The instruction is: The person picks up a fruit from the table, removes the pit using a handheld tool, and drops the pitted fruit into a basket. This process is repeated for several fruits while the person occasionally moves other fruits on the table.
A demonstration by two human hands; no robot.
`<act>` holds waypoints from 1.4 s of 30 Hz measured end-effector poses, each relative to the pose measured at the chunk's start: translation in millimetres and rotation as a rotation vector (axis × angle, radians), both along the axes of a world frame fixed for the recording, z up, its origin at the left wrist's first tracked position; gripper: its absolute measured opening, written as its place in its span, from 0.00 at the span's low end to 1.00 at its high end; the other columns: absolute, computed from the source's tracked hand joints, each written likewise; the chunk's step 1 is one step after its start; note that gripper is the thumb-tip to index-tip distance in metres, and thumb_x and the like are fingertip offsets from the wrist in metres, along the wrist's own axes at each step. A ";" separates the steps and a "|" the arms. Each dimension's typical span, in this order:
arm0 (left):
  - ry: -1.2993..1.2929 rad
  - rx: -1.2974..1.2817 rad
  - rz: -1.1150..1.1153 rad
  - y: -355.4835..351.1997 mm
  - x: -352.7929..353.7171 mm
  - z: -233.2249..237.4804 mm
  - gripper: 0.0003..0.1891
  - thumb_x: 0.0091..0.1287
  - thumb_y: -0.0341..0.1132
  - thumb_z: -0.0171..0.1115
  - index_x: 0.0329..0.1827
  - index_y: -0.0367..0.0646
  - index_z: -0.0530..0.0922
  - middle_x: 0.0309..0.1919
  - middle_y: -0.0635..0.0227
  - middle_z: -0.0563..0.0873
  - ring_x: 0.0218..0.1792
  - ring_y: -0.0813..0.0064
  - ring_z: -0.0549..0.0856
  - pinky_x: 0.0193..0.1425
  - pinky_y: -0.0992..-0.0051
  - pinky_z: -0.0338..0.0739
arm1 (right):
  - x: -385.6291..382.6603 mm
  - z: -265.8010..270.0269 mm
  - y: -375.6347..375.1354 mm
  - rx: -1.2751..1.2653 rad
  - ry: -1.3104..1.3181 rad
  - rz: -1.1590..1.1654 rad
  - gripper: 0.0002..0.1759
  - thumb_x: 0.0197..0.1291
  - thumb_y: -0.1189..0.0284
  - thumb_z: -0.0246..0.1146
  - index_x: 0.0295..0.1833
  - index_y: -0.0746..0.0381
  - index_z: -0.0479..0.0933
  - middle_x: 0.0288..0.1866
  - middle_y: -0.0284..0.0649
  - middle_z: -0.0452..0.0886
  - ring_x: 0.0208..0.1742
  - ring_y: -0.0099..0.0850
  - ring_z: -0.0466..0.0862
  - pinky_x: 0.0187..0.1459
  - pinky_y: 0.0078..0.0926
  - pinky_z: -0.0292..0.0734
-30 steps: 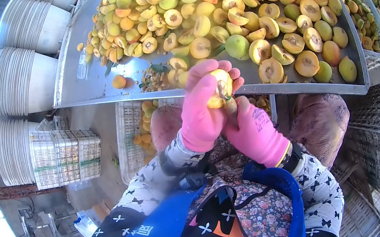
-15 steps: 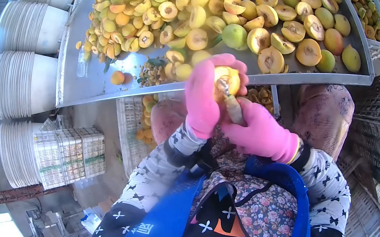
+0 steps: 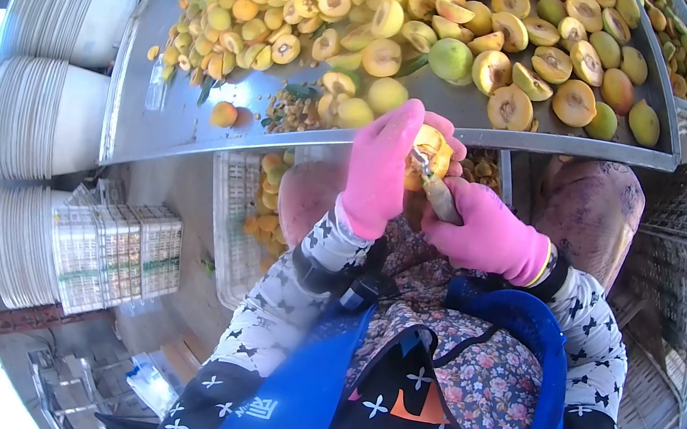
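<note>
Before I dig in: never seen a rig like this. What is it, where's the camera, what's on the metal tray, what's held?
There is no machine here: a person works with two hands in pink gloves. The view comes from one camera worn on the head, looking forward and down, so the person's own lap and sleeves show.

On the metal tray lie many cut fruit halves, some whole-looking fruit such as a green one, and a clear bottle near the left end.

The left grip holds a yellow fruit. The right grip holds a hand tool by its handle, metal end at the fruit; how deep it goes, I can't tell.
</note>
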State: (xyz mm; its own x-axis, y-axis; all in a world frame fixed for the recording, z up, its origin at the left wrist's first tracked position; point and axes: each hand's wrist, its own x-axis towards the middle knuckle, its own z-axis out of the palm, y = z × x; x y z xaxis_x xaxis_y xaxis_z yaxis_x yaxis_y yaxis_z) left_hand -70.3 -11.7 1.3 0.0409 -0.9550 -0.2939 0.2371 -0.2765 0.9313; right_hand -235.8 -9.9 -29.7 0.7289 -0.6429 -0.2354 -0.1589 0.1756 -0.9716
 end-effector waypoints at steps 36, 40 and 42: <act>-1.787 -0.176 -0.126 -118.9 69.4 -59.5 0.30 0.54 0.59 0.71 0.50 0.44 0.83 0.51 0.59 0.77 0.60 0.54 0.71 0.66 0.57 0.64 | -24.6 -1.6 -25.6 -0.417 0.206 -0.007 0.16 0.62 0.62 0.66 0.38 0.64 0.73 0.25 0.48 0.80 0.26 0.44 0.84 0.31 0.39 0.76; -1.504 -0.383 -0.046 -125.1 67.8 -67.6 0.23 0.51 0.46 0.75 0.44 0.42 0.80 0.44 0.57 0.79 0.50 0.56 0.78 0.58 0.57 0.72 | -29.0 16.0 -30.2 -0.199 0.156 -0.083 0.12 0.62 0.67 0.67 0.42 0.64 0.75 0.26 0.41 0.82 0.27 0.32 0.84 0.31 0.32 0.77; -0.911 -0.257 0.045 -102.8 56.1 -42.0 0.20 0.57 0.37 0.71 0.50 0.40 0.78 0.47 0.57 0.82 0.50 0.63 0.82 0.54 0.63 0.77 | -26.4 4.0 -24.6 -0.150 -0.004 -0.325 0.13 0.61 0.69 0.68 0.47 0.64 0.77 0.28 0.39 0.82 0.27 0.25 0.83 0.31 0.27 0.77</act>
State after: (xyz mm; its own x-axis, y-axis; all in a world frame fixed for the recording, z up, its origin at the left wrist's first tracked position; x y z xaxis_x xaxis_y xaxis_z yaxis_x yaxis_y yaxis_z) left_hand -14.3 -114.5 -40.7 0.1889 -0.9780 0.0884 -0.6057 -0.0452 0.7944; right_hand -262.2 -34.5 -25.7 0.4817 -0.8683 -0.1185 -0.1142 0.0719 -0.9908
